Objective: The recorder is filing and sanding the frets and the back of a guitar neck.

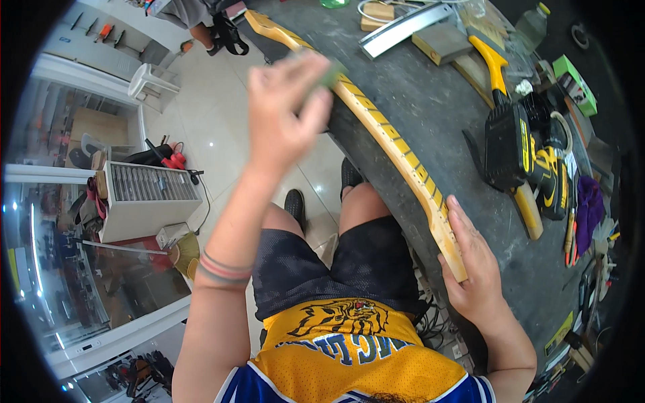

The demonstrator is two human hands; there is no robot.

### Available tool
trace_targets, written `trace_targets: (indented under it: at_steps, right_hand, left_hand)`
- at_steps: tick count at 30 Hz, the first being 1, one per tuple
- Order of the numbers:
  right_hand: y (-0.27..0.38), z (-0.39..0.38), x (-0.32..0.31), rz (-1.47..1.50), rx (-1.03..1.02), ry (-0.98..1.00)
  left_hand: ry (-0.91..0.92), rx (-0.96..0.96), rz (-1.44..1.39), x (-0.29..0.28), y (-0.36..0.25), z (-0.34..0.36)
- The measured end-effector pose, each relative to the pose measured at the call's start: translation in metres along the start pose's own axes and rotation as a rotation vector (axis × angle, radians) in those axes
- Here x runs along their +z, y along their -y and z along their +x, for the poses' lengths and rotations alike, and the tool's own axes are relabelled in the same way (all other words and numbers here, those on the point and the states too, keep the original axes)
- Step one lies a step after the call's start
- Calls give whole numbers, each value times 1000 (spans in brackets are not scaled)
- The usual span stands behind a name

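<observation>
A guitar neck (pixel 386 132) of yellowish wood with dark fret lines lies slantwise along the edge of a dark workbench (pixel 430 94). Its headstock (pixel 267 28) points to the far left and its heel is nearest me. My left hand (pixel 285 111), smeared by motion, is closed on a green pad (pixel 332 74) at the upper part of the neck, near the headstock. Whether the pad presses on the wood is hard to tell. Around the heel end, my right hand (pixel 474 262) grips the neck, thumb on one side and fingers along the other.
Right of the neck lie a yellow-black cordless drill (pixel 552 178), a black-and-yellow tool (pixel 507 148) and a purple cloth (pixel 590 201). A metal bar (pixel 406 30) and a wooden-sided block (pixel 440 46) sit farther back. Left are a drawer cabinet (pixel 153 195), a white stool (pixel 151 82) and another person (pixel 195 20).
</observation>
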State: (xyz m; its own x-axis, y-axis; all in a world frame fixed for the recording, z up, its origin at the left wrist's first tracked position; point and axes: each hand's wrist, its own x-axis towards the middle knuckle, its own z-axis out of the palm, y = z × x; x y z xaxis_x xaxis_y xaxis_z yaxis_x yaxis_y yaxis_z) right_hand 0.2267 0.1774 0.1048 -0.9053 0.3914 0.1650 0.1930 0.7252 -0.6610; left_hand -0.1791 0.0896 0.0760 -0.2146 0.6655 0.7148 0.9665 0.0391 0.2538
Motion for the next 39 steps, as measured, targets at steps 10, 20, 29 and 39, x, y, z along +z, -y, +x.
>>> trace_targets:
  at_steps: [10,20,29,39]
  right_hand:
    - [0,2,-1,33,12,-1]
    - [-1,-1,-1,64,19,-8]
    - [-3,0,-1,45,-2,-4]
    - [-4,0,-2,39,-30,-2]
  left_hand:
    - [-53,-96,23,-3,33,31]
    - [-100,-48,65,5,61,39]
    - [-86,-52,90,7,81,51]
    - [-76,45,12,8,49,30]
